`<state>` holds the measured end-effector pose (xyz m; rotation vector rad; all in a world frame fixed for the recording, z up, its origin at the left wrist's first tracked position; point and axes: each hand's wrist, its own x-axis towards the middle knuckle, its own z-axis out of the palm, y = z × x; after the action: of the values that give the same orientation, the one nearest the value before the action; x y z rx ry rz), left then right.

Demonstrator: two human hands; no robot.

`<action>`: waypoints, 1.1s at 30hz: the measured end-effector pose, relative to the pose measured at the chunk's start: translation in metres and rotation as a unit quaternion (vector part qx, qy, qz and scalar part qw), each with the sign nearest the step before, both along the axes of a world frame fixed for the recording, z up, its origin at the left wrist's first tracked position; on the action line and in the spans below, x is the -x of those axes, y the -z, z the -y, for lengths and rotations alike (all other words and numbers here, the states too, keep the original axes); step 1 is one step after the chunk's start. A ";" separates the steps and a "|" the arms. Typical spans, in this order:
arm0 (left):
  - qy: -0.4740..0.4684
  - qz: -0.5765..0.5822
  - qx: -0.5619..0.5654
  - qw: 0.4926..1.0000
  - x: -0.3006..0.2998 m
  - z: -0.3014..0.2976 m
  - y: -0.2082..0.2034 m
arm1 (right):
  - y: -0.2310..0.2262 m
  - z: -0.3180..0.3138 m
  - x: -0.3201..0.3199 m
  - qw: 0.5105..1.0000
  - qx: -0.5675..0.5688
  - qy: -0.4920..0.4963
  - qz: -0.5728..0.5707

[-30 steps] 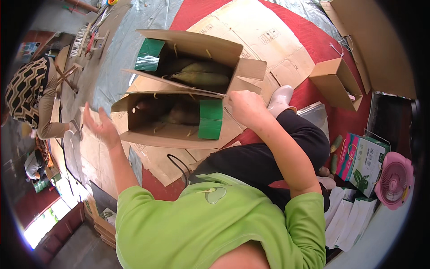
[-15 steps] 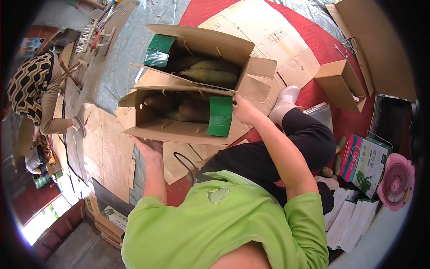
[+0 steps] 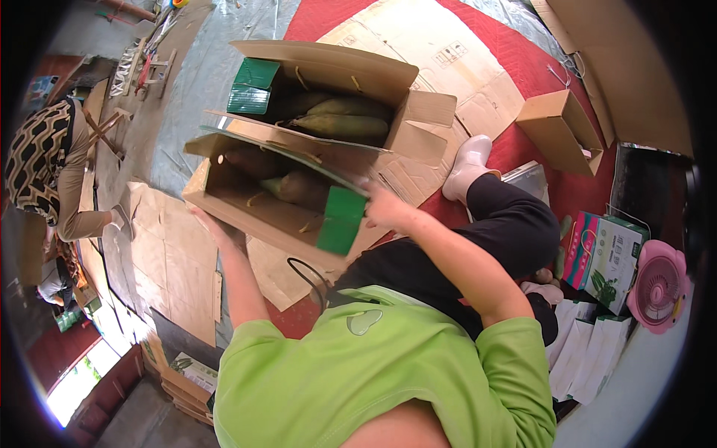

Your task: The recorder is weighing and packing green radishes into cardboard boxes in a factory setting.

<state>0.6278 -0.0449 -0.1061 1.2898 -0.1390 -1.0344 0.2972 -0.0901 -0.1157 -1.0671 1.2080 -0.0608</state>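
Open-topped cardboard carton (image 3: 258, 216) of elongated, dim-coloured produce (image 3: 299, 188) sits tilted left of the frame's centre, green end flap (image 3: 343, 220) toward the lower right. The person's 2 hands are apart at opposite ends, probably to share its weight: the right hand (image 3: 388, 208) is clamped on the end beside the flap, while the left hand (image 3: 217, 226) meets the lower-left corner, perhaps bracing from below. Its fingers are hidden under the cardboard, so whether they grip cannot be told.

Just above stands a 2nd carton (image 3: 385, 73) with pale-green gourds (image 3: 345, 125), its side flaps spread, likely for access. Shadow obscures both cartons' depths. At the left edge, a co-worker (image 3: 45, 160) bends over, hands hard to make out.
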 end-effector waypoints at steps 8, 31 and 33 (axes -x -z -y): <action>0.014 0.144 -0.151 0.978 -0.103 0.016 0.024 | -0.012 -0.039 -0.036 0.985 0.117 -0.120 -0.044; 0.513 0.812 0.084 0.264 0.087 0.168 -0.095 | -0.035 0.046 0.028 0.812 0.548 0.066 -0.190; 0.523 0.807 0.103 0.255 0.087 0.169 -0.097 | -0.033 0.049 0.026 0.811 0.546 0.080 -0.194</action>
<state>0.5412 -0.2140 -0.0090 1.3571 -2.9637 -0.0045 0.2711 -0.1393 -0.0832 -2.0397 1.6727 -0.7862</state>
